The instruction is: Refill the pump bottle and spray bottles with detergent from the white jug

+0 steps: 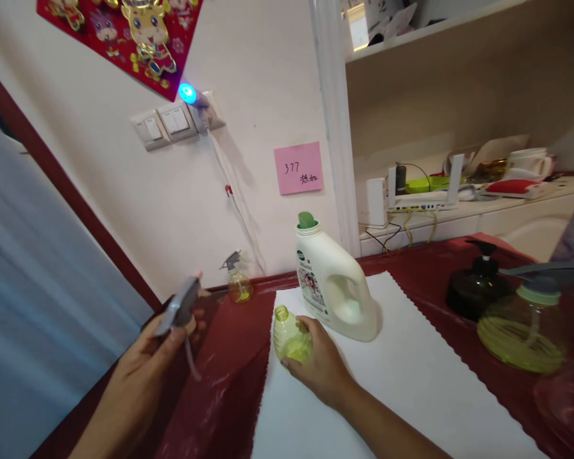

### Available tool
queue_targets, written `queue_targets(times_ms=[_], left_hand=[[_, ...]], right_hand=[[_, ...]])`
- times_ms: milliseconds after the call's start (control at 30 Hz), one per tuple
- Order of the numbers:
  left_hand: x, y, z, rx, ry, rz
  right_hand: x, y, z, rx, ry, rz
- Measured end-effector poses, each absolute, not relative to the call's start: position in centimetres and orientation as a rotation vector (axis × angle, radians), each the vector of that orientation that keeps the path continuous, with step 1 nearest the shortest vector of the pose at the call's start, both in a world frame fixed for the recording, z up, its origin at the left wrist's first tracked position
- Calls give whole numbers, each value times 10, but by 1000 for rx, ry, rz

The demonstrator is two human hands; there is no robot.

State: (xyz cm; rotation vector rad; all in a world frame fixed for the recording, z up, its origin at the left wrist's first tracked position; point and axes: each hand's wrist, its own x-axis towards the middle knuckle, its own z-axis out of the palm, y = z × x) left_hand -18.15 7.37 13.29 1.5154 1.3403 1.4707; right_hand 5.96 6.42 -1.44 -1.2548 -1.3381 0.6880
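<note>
My left hand [165, 338] is closed around a grey spray nozzle [180, 309], its thin dip tube hanging below; motion blurs it somewhat. My right hand [318, 357] grips a small yellow-green bottle [287, 338] by its side. That bottle has an uncovered neck and some yellowish liquid low inside, and it is slightly tilted above the white sheet [387, 395]. Just behind it stands a large cream detergent jug [332, 287] with its mouth uncapped and a green spout showing. A small spray bottle [240, 285] with a grey head stands by the wall.
On the right are a dark pump bottle [478, 280] and a wide bottle of yellow-green liquid [523, 338]. A dark red cloth [220, 363] covers the table. Behind, a white router [423, 201] sits on a shelf. A charging cable [239, 217] hangs down the wall.
</note>
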Motion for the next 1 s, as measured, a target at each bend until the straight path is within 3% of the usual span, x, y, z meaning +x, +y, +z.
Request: queue_targets(times_ms=[200, 500, 700, 1000], left_hand=[[-102, 79, 176, 1423, 748, 1805], [-63, 106, 159, 1411, 747, 1669], [-59, 112, 132, 1357, 841, 1598], [-67, 105, 58, 1352, 1008, 1283]], right_hand=[[62, 65, -21, -1230, -1355, 693], [60, 67, -19, -1253, -1344, 701], [60, 68, -16, -1259, -1345, 710], [62, 63, -9, -1257, -1367, 722]])
